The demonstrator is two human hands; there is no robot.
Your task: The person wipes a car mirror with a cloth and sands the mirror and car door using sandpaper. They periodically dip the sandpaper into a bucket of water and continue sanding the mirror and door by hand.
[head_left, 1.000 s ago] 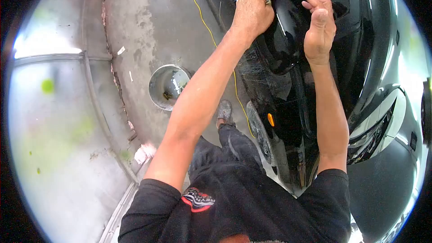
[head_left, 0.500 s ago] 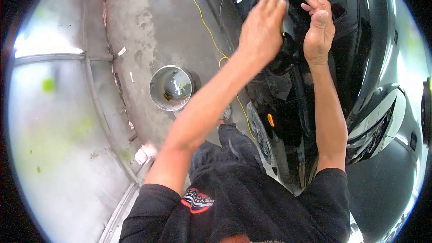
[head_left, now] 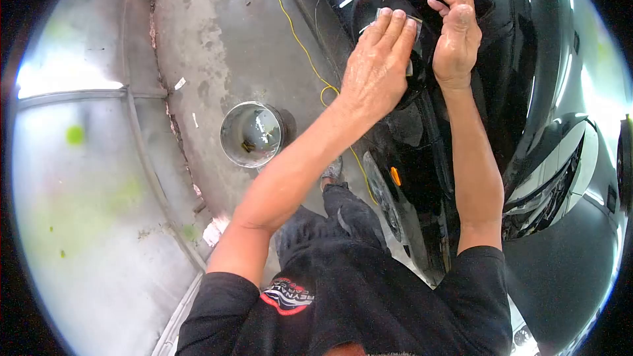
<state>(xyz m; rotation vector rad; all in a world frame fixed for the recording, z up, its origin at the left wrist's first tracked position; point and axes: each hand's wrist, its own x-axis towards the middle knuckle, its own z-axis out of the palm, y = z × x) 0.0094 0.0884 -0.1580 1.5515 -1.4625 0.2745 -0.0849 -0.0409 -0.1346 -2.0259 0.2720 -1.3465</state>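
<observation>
My left hand lies flat over the black side mirror of a car, fingers together and stretched out. Under its fingers is a thin greyish sheet, like sandpaper, pressed against the mirror housing; its edges stick out beside the fingertips and most of it is hidden. My right hand is raised just right of the mirror, with its fingers partly bent and apart and nothing in them. Wet-looking patches show on both hands.
The glossy black car fills the right side, with an orange side marker and a headlight. A metal bucket holding liquid stands on the concrete floor. A yellow cord runs along the car. A pale wall rises at left.
My left hand has slid down and slightly left over the mirror, uncovering the sheet's edges and more of the housing. My right hand stays beside the mirror while the view shifts slightly.
</observation>
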